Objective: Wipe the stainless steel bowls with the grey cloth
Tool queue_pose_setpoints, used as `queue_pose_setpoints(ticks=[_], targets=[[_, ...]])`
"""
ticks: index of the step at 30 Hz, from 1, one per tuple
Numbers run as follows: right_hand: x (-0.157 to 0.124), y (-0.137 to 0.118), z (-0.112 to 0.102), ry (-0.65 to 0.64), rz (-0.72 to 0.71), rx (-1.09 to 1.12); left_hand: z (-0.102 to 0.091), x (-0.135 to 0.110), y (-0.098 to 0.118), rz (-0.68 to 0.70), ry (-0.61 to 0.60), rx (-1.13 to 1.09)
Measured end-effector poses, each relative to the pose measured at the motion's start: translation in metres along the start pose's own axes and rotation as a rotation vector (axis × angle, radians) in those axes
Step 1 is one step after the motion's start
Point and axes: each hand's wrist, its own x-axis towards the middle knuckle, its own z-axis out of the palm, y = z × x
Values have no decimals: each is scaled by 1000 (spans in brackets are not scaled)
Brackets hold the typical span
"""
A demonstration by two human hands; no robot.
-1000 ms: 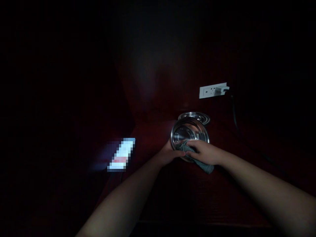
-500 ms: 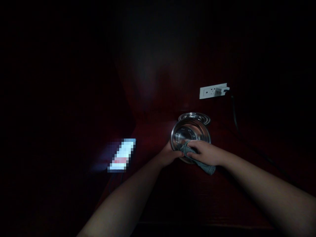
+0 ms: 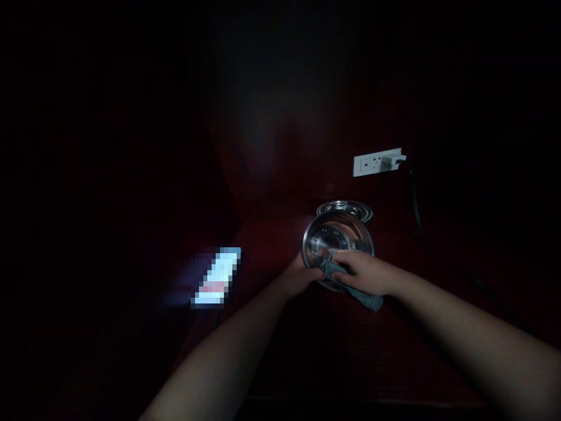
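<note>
While right fingers (image 3: 348, 257) grip cloth (image 3: 366, 299), bowl (image 3: 326, 238) tilted

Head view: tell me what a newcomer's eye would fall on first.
Probably the glowing, pixelated screen, left of centre in the dark. Next, the shiny metal bowl right of centre, with the left grip at its left side and the right grip holding a grey-green cloth at its near rim. Then the white wall socket, above and right of the bowl.

A shiny metal bowl (image 3: 335, 234) is tilted, interior showing, with bunched grey-green cloth (image 3: 364, 298) over its near rim.
</note>
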Motion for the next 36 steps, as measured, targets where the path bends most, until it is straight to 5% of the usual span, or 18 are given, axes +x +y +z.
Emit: queue_pose_setpoints(ticks=[36], targets=[[0, 1, 0, 3, -12, -17, 0, 0, -1, 7, -8, -8]])
